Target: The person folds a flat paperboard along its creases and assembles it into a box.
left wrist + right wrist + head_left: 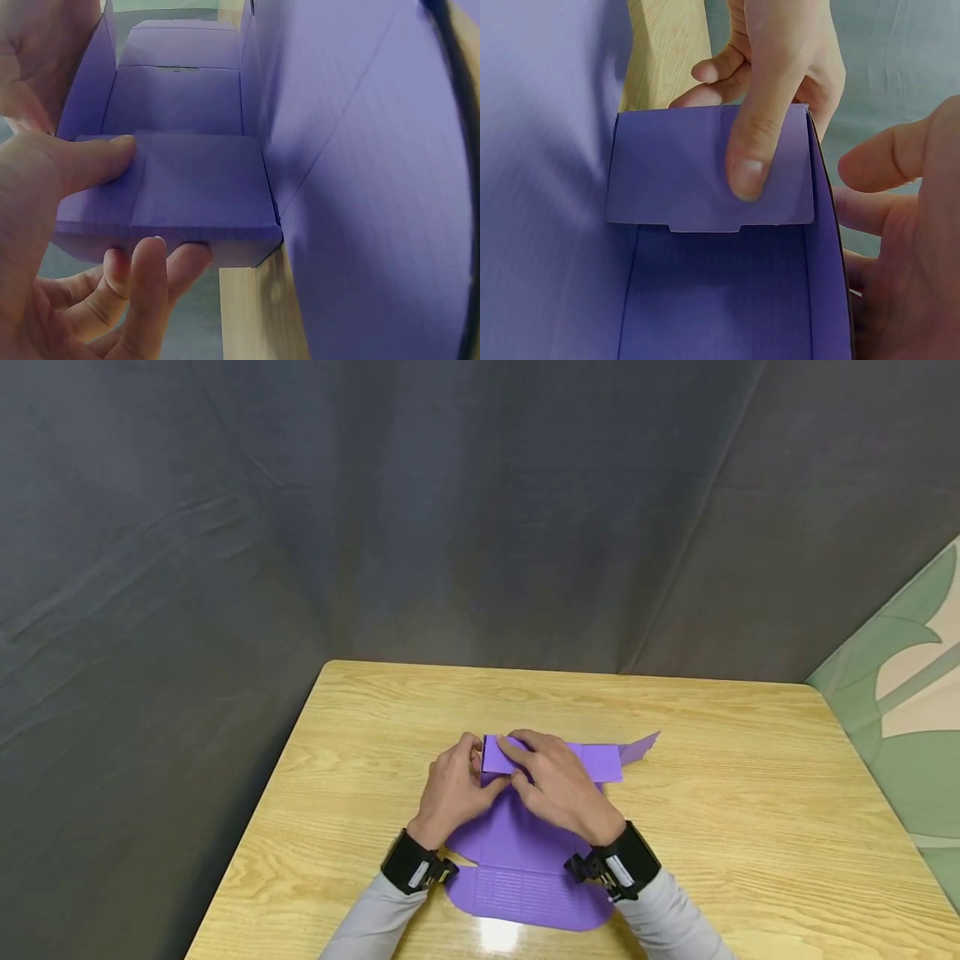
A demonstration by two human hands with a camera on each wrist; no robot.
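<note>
A partly folded purple cardboard box (525, 839) lies on the table in front of me, its wide panel spread toward me. My left hand (453, 789) pinches the box's left end. In the left wrist view, the thumb (97, 161) presses on the folded end flap (199, 180), with the other fingers curled beneath. The flap's small tab (705, 228) shows in the right wrist view. My right hand (558, 785) lies across the narrow side wall (600, 762), its extended fingers touching the outside. At the far right end, another flap (639, 748) sticks outward.
The light wooden table (360, 735) carries the box near its front edge. A dark grey curtain (480, 527) hangs behind and to the left. On the right stands a panel with a green leaf pattern (922, 752). A black wrist camera (618, 864) sits close above the box panel.
</note>
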